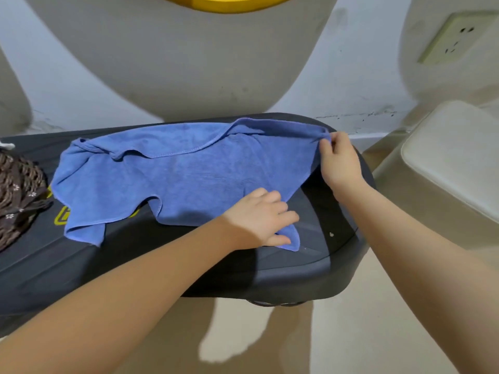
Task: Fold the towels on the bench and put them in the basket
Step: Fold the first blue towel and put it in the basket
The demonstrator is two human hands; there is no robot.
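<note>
A blue towel (172,179) lies spread and rumpled across the black padded bench (189,265), its far edge folded over on itself. My left hand (259,217) rests on the towel's near right corner and grips it with curled fingers. My right hand (340,160) pinches the far right corner near the bench's right end. A dark woven basket (16,190) with small white flowers pokes in at the left edge, standing on the bench.
A pale wall runs behind the bench with a power socket (453,39) at upper right. A beige lidded bin (453,157) stands to the right of the bench. Tan floor (337,341) lies in front.
</note>
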